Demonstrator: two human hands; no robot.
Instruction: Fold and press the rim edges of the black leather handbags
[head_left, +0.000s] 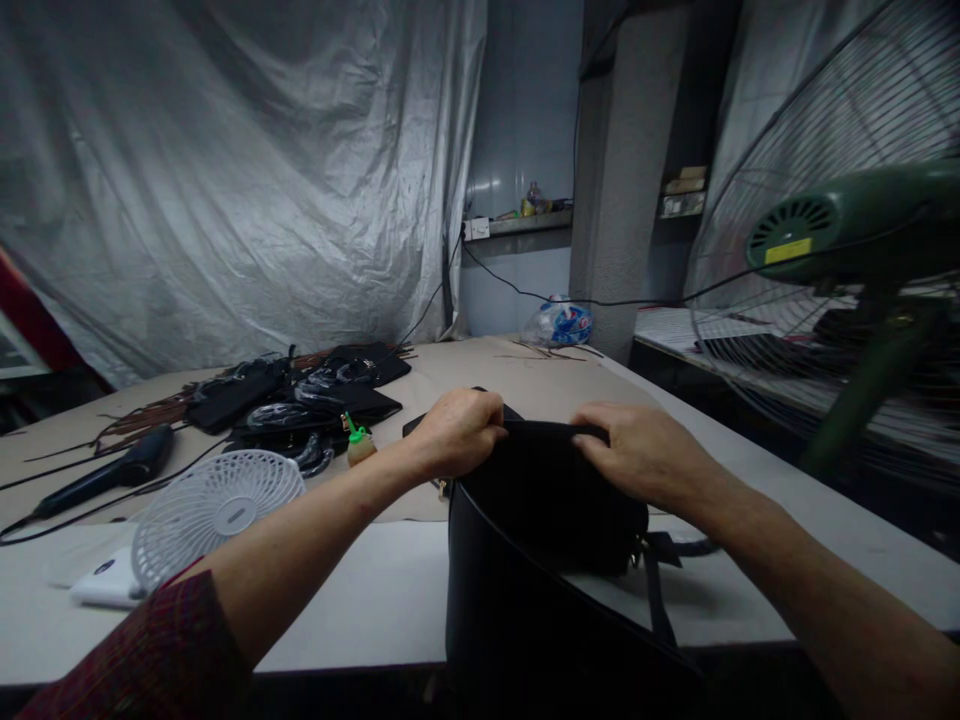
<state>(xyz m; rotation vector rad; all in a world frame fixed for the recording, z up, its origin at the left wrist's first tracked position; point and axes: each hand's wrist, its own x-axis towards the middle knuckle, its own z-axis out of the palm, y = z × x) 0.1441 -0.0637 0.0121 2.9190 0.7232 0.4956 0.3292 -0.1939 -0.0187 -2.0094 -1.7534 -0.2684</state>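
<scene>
A black bag stands at the near table edge with its mouth spread wide and its inside in dark shadow. My left hand is closed on the far rim, thumb against the fingers. Farther right along that rim, my right hand pinches the edge between thumb and fingers. A black strap with a small metal fitting hangs on the bag's right side, partly behind my right forearm. Just left of my left hand sits a small glue bottle with a green nozzle.
A small white fan lies at the left, near a dark heat gun with its cord. Several black bags with plastic-wrapped parts are piled behind. A big caged green fan looms at the right. A blue plastic bag rests at the back.
</scene>
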